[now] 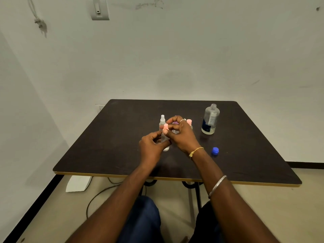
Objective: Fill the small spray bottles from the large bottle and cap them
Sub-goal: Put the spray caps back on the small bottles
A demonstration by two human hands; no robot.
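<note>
Both hands meet over the middle of the dark surface (105,146), and this looks like the capping step. The left hand (151,146) is curled round the body of a small clear spray bottle (166,148), whose base sits at or just above the surface. The right hand (182,134) pinches the pink spray top (165,129) between thumb and fingertips right at the bottle's neck. Whether the thread has caught yet I can't tell; the fingers hide the joint. To do it well, hold the bottle upright and steady with the left hand, seat the top square on the neck, and turn with light fingertip pressure so it doesn't go on crooked. Stop when it's snug, since thin plastic like this likely won't take much force. Squeezing the body could push liquid out, so an easy grip is best. Just behind the hands stand a white-topped bottle (162,120) and a pink-topped bottle (189,121). To the right, well apart, the large bottle (210,120) stands open and partly full, with its blue cap (215,151) lying nearer the front edge.
</note>
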